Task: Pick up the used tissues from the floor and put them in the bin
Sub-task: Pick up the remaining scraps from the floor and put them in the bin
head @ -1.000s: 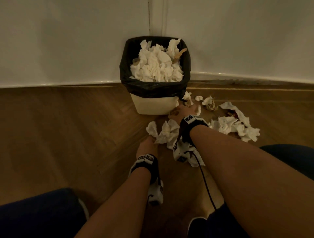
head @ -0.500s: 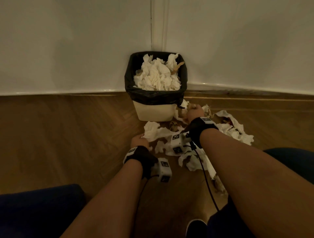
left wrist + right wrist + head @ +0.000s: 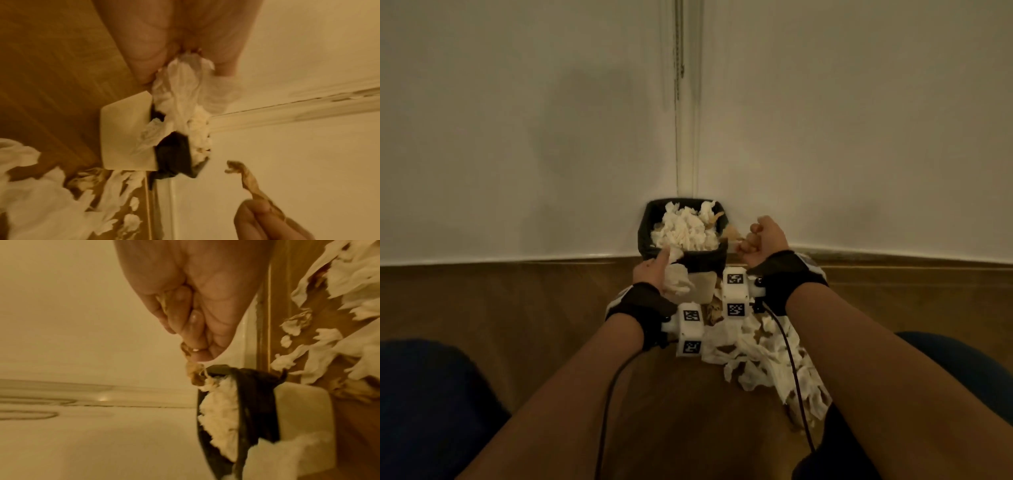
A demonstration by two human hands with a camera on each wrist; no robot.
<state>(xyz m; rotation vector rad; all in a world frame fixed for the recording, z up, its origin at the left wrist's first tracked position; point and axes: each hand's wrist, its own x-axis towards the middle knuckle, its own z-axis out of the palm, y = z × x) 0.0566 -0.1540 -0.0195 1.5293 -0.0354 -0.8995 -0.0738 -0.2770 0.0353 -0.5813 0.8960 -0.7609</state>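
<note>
White crumpled tissue (image 3: pixel 677 281) hangs from my left hand (image 3: pixel 650 274), pinched between thumb and fingers at the near rim of the bin (image 3: pixel 702 262). My right hand (image 3: pixel 763 245) is curled tight on a brown-stained twisted tissue (image 3: pixel 246 180) just right of the bin's black liner (image 3: pixel 255 395). More used tissues (image 3: pixel 767 356) lie scattered on the wooden floor (image 3: pixel 517 308) beneath my 2 wrists, and the bin is heaped full.
</note>
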